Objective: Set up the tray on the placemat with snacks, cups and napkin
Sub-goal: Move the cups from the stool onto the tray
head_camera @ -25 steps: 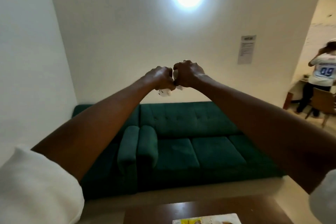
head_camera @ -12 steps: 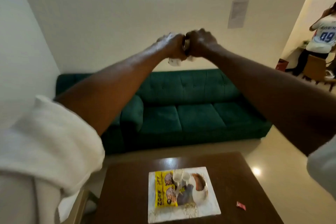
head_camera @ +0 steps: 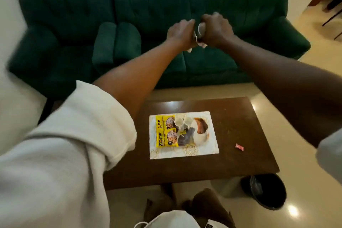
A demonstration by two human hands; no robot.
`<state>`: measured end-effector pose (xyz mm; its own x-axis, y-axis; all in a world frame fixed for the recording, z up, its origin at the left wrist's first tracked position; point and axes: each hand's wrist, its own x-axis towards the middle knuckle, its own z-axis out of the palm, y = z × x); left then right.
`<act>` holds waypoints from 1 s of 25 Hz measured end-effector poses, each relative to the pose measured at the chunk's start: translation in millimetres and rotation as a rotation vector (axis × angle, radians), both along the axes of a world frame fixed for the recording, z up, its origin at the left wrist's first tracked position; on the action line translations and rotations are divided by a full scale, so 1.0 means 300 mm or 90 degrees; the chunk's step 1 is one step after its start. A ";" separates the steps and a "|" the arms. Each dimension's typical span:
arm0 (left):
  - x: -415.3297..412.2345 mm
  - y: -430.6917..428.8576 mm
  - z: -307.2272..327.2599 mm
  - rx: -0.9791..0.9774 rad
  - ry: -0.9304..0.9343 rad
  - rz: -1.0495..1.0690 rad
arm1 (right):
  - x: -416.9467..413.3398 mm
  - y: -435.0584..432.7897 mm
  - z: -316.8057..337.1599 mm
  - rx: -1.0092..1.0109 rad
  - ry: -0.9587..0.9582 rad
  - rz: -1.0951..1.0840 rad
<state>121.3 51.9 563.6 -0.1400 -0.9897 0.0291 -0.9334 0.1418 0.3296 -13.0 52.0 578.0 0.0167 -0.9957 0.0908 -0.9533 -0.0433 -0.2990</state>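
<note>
My left hand (head_camera: 180, 32) and my right hand (head_camera: 215, 28) are stretched out in front of me, fists pressed together around a small white object (head_camera: 200, 30) that I cannot identify. Far below them, on the brown table (head_camera: 240, 116), lies a white placemat (head_camera: 203, 151). On it sit a pale tray (head_camera: 202, 137), yellow snack packets (head_camera: 162, 131), two white cups (head_camera: 183, 122) side by side, and a dark napkin (head_camera: 186, 138).
A small red wrapper (head_camera: 239, 147) lies on the table right of the placemat. A green sofa (head_camera: 129, 24) stands behind the table. A black bin (head_camera: 266, 191) sits on the floor at the table's near right corner.
The view has tilted down from the wall and sofa to the table. The two fists stay together on the white object.
</note>
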 end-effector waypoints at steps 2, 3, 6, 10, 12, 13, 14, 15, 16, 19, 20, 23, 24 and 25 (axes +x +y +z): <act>-0.008 0.020 -0.233 0.059 0.018 0.007 | -0.001 0.020 -0.229 0.071 -0.002 0.000; -0.018 0.037 -0.348 0.092 0.025 0.012 | 0.000 0.035 -0.346 0.111 -0.004 0.004; -0.048 0.110 -0.684 0.208 0.026 0.028 | -0.014 0.103 -0.683 0.250 -0.007 0.024; -0.063 0.258 -1.076 0.298 0.019 0.030 | -0.038 0.206 -1.063 0.359 -0.010 0.049; -0.074 0.333 -1.253 0.326 0.005 0.028 | -0.052 0.245 -1.242 0.407 0.014 0.049; -0.078 0.374 -1.334 0.342 0.003 0.028 | -0.060 0.268 -1.324 0.424 0.040 0.054; -0.079 0.409 -1.412 0.358 0.000 0.025 | -0.071 0.291 -1.401 0.431 0.065 0.064; -0.080 0.439 -1.480 0.372 -0.001 0.023 | -0.082 0.311 -1.469 0.433 0.077 0.073; -0.082 0.462 -1.540 0.384 -0.003 0.025 | -0.092 0.328 -1.531 0.435 0.070 0.071; -0.091 0.494 -1.660 0.385 -0.027 0.058 | -0.110 0.361 -1.660 0.430 0.037 0.048; -0.099 0.495 -1.690 0.377 -0.035 0.063 | -0.115 0.371 -1.694 0.428 0.034 0.047; -0.128 0.485 -1.747 0.377 -0.047 0.053 | -0.109 0.386 -1.755 0.410 0.025 0.050; -0.135 0.481 -1.760 0.377 -0.045 0.052 | -0.104 0.383 -1.767 0.405 0.021 0.049; -0.140 0.480 -1.767 0.376 -0.044 0.055 | -0.097 0.384 -1.775 0.405 0.021 0.049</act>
